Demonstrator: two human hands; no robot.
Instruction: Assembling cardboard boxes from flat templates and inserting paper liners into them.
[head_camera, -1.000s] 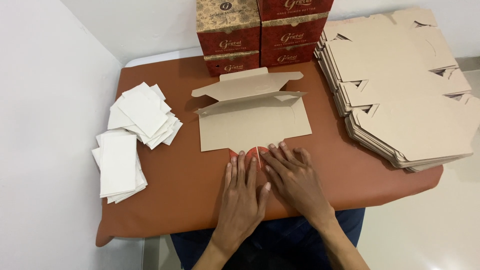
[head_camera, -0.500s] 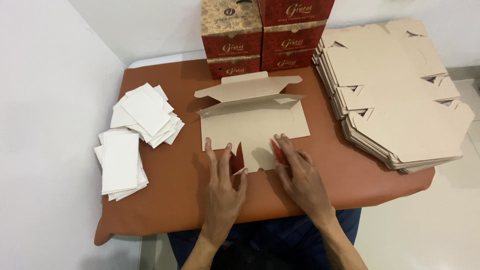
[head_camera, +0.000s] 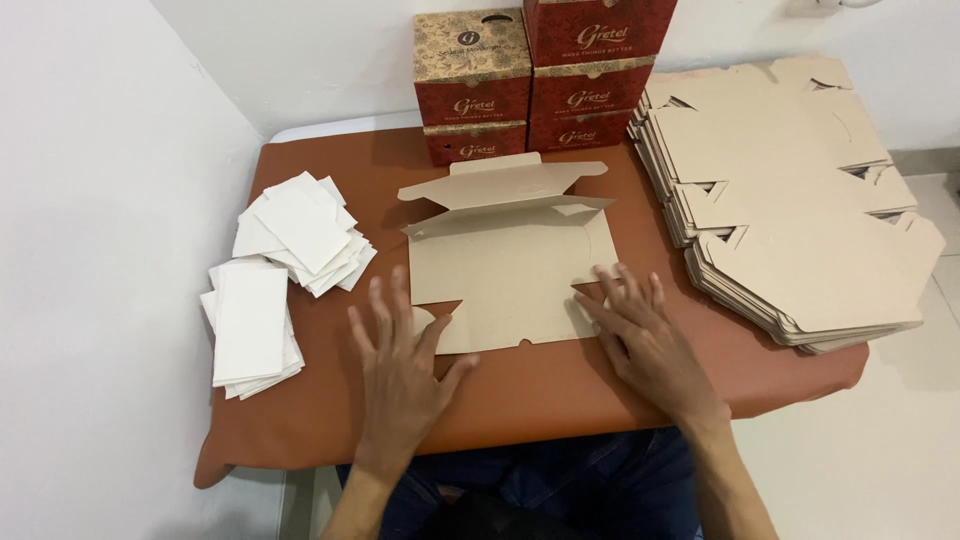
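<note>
We press our left hand (head_camera: 400, 365) and right hand (head_camera: 640, 335), fingers spread (gripping nothing), on the flat carton blank (head_camera: 505, 270); white cards (head_camera: 250, 325) lie left of the left grip.

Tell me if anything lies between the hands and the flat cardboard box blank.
Nothing visible does. The left hand and right hand both rest directly on the near edge of the cardboard blank, fingers spread.

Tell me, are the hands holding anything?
Nothing is gripped. The left hand and right hand lie flat, spread on the near corners of the cardboard sheet.
</note>
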